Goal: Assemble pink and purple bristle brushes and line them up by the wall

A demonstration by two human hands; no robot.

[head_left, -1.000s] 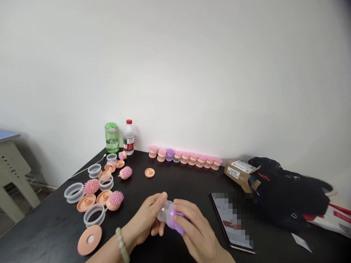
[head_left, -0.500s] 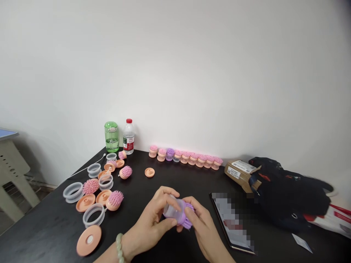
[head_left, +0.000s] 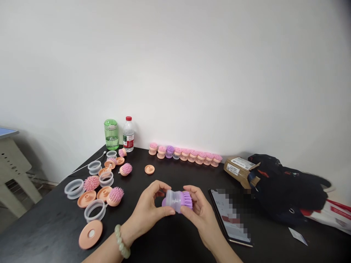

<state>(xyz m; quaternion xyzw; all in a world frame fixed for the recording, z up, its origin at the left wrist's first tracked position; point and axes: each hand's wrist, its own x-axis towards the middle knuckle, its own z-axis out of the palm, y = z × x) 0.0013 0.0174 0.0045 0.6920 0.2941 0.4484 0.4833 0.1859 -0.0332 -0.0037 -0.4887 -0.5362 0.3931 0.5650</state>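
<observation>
Rings (head_left: 74, 189) lie left on the table (head_left: 49, 230); a phone (head_left: 229, 215) right; brushes (head_left: 192, 157) behind.

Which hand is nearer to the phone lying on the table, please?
The right hand is nearer, just left of the phone, not touching it. The left hand is farther off, beyond the purple brush both hold.

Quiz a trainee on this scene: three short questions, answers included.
1. What are the left hand and right hand holding between them?
2. True or false: the pale green bead bracelet is on the right wrist.
3. In the row of brushes along the wall, which position from the left is the purple one?

Key:
1. A purple bristle brush with a clear plastic sleeve.
2. False: it is on the left wrist.
3. Third.
</observation>
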